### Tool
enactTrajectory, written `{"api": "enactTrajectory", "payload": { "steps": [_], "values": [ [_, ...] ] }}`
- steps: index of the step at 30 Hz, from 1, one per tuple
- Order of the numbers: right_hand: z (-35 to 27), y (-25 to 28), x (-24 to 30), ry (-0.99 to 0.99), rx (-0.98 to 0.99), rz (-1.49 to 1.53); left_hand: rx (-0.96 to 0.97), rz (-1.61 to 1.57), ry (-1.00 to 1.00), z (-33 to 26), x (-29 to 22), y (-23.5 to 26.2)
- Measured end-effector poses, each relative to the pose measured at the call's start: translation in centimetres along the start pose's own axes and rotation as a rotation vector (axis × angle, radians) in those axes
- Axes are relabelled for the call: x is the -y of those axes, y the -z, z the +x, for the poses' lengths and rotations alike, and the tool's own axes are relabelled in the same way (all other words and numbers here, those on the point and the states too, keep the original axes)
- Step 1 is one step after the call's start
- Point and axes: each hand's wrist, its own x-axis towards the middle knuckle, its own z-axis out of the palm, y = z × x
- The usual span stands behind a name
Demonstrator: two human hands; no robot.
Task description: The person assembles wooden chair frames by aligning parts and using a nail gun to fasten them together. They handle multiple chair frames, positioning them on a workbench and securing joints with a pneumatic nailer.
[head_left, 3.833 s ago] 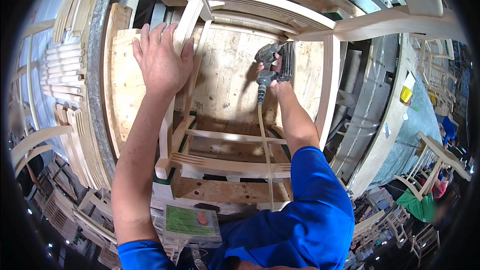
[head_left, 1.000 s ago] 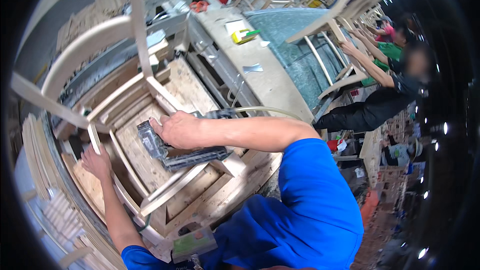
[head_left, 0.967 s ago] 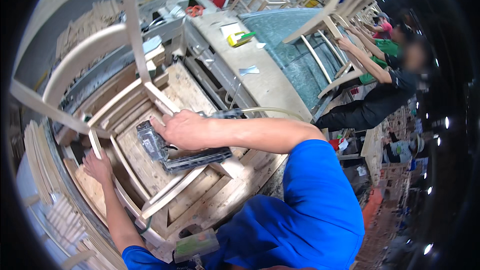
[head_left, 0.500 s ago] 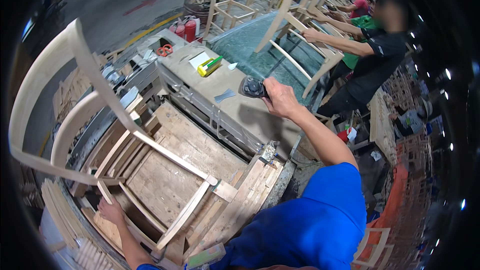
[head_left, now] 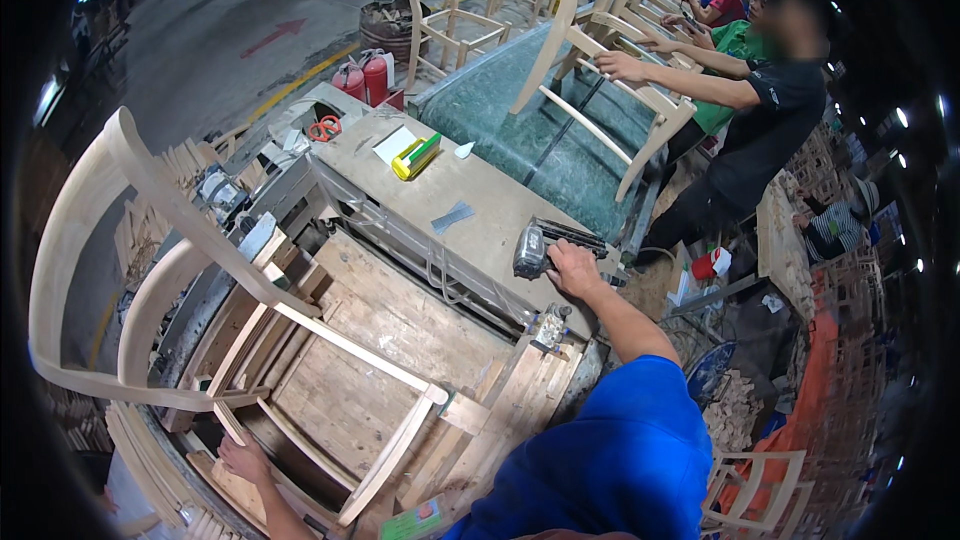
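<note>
A bare wooden chair frame (head_left: 365,348) lies on its side across the wooden work surface, its curved back toward the left. My left hand (head_left: 246,460) is closed around a lower rail of that frame, near the left edge. Over the grey bench top, my right hand (head_left: 577,270) grips what looks like a black nail gun (head_left: 531,252), its long dark magazine pointing right. Whether the tool rests on the bench cannot be made out. Beside it lies a small strip of nails (head_left: 453,217).
A yellow-and-green tool (head_left: 415,157), orange-handled scissors (head_left: 325,128) and a white nozzle tip (head_left: 464,150) lie along the bench (head_left: 385,195). Beyond, a co-worker (head_left: 765,125) handles another chair (head_left: 600,50) on a green table. Red fire extinguishers (head_left: 375,78) stand behind.
My right hand has brought the nail gun down and toward me along the bench, and its magazine now shows. My left hand stays on the chair rail. The view has shifted slightly.
</note>
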Motion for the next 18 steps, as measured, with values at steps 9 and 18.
{"api": "enactTrajectory", "payload": {
  "steps": [9, 18],
  "values": [
    [0.6, 4.1, 7.2, -0.085, -0.276, 0.301, -0.047, -0.032, -0.030, -0.4, -0.6, 0.1],
    [-0.6, -2.1, 29.8, 0.070, 0.737, 0.459, -0.005, -0.048, 0.005, -0.8, 0.4, 0.7]
  ]
}}
